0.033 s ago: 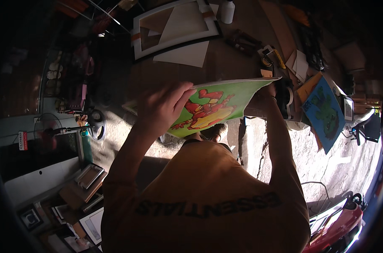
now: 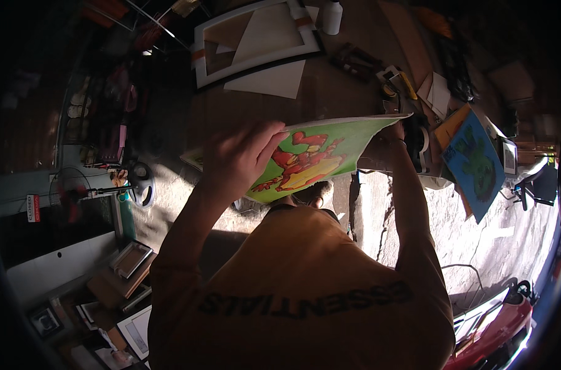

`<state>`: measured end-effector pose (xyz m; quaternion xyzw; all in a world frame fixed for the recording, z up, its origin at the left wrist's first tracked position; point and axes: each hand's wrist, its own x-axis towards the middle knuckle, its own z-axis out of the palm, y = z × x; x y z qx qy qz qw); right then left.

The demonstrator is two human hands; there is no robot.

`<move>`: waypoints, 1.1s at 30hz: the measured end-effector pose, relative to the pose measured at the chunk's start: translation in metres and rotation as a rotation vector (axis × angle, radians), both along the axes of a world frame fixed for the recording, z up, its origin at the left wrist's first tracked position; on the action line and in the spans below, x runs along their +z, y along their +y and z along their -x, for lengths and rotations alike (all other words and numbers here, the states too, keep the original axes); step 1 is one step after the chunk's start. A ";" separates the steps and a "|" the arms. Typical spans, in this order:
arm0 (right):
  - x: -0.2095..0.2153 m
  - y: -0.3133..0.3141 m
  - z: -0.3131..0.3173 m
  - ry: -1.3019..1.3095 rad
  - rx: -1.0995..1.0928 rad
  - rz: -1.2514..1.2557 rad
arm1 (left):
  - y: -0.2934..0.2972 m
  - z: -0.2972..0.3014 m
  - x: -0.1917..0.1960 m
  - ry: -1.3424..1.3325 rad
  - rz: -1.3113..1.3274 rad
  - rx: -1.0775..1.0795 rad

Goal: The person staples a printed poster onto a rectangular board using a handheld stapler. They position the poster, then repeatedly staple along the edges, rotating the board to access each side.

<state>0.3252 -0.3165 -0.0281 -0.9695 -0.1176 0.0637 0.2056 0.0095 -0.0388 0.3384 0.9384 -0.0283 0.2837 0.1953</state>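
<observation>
A painted canvas sheet (image 2: 311,157) is held tilted in front of my chest, its near face showing a red and yellow figure on green. My left hand (image 2: 246,151) grips its upper edge on the left, fingers bent over the rim. At the far right edge, my right hand (image 2: 393,131) holds the sheet near its upper corner. That hand is in shadow, and the sheet hides part of its fingers. The right side of the sheet bows slightly.
A white and black picture frame (image 2: 200,71) lies on the dark table (image 2: 216,108) beyond, near a white bottle (image 2: 332,17). A yellow-handled tool (image 2: 408,86) and a blue painting with a green figure (image 2: 478,163) are to the right. Several frames (image 2: 132,258) stack at lower left.
</observation>
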 end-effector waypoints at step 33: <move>0.412 0.052 0.367 0.209 0.068 -0.186 | -0.045 0.062 -0.032 -0.015 -0.138 -0.145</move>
